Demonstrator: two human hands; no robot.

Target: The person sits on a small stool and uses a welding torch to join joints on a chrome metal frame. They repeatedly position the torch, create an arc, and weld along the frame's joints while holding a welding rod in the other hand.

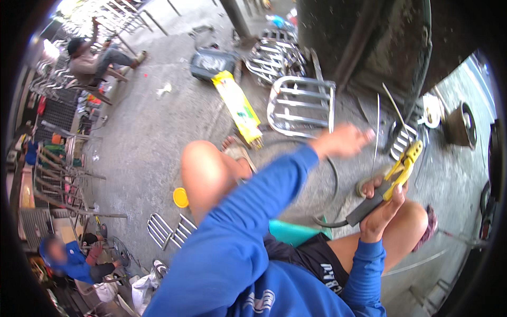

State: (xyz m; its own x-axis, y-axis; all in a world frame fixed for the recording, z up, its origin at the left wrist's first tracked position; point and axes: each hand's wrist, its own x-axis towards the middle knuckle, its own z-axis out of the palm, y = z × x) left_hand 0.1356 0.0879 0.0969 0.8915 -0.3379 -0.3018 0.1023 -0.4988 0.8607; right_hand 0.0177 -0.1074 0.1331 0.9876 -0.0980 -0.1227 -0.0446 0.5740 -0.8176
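Observation:
My right hand [381,214] grips the dark handle of a yellow welding electrode holder [402,168], its jaw end pointing up and away. A black cable runs from the handle's lower end. My left arm reaches across in front of me, and my left hand [343,141] is smeared by motion, its fingers pointing right. Close by its fingertips stands a thin pale rod [377,119]; whether the fingers touch it I cannot tell. Beyond that hand a shiny metal frame with crossbars [302,101] lies on the floor.
A yellow packet [236,103] with rod ends showing lies beside a dark case [214,64]. More metal frames [277,59] are piled behind. A bucket [462,127] stands at right. Small racks [160,231] and a yellow lid [180,197] lie left. Two people [97,61] sit at left.

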